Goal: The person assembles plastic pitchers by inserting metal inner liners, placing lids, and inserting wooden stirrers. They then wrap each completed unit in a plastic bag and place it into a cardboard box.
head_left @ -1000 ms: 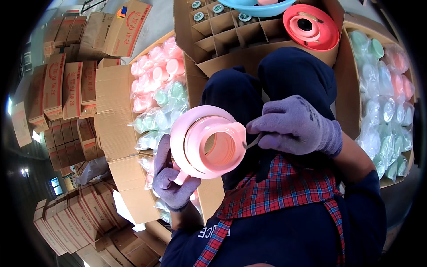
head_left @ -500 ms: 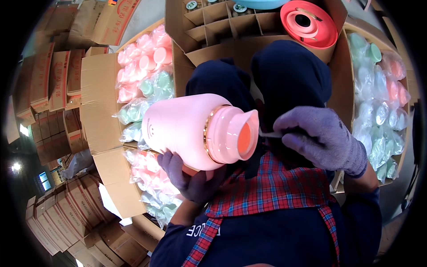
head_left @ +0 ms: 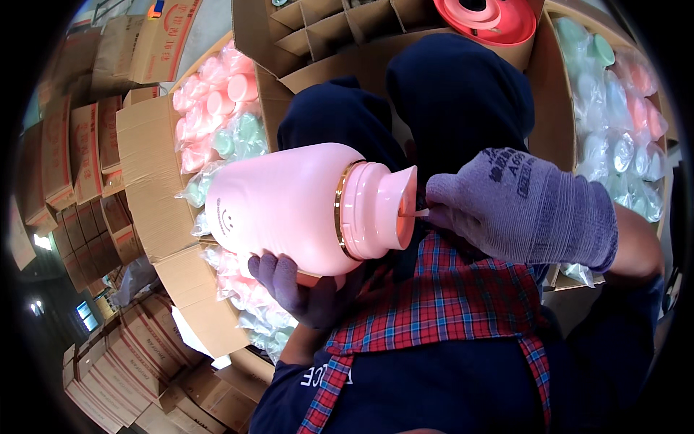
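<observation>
Sits amid stacked brown cartons (head_left: 61,159), well off to the left of the left hand. Has an open carton (head_left: 155,195) nearer on that same side, packed with pink and green cup-like pieces (head_left: 220,105) in clear bags, partly hidden behind the jug. Has a divided carton (head_left: 383,61) ahead of both hands, past the knees in dark trousers (head_left: 463,87), and a red basin (head_left: 522,27) with pink ring-shaped parts in it ahead of the right hand. Keeps another carton of bagged pieces (head_left: 622,108) beyond the right hand, to its right.

Wears a red plaid apron (head_left: 441,296) and purple gloves. Supports the pink jug (head_left: 282,206) from its near side with the left hand (head_left: 307,289), fingers curled against the body. Holds it tipped on its side between the hands, spout (head_left: 403,210) toward the right hand (head_left: 499,206). Pinches a thin pale tool (head_left: 421,213) in the right fingers, close together, and points it into the spout's opening.
</observation>
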Tool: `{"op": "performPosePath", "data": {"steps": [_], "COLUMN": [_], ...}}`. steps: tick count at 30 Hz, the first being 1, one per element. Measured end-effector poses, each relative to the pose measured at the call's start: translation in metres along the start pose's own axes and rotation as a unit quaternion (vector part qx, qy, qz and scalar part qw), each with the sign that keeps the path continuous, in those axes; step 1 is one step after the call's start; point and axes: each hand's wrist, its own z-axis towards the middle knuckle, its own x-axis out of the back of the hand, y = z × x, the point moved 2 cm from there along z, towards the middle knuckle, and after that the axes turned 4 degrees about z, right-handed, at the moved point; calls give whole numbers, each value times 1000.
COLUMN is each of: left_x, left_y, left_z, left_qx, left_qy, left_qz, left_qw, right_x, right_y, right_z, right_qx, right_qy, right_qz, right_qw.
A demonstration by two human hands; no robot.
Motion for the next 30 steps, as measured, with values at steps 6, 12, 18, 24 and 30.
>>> {"op": "performPosePath", "data": {"steps": [6,12,18,24,30], "left_x": [-1,-1,1,1,3], "left_y": [1,3,4,2,0], "left_z": [3,7,9,20,28], "left_qx": [10,17,15,15,29], "left_qy": [1,-29,-42,-32,-16], "left_qz": [-8,-7,13,-19,-47], "left_qw": [1000,999,999,999,998], "right_x": [8,28,39,33,25], "right_y": [0,-30,-29,-21,10], "right_z": [-4,-3,2,7,10], "right_qx": [54,8,35,116,258], "right_qy": [40,46,12,92,277], "right_qz": [-77,-121,-209,-200,-187], "right_qw": [995,992,977,968,906]}}
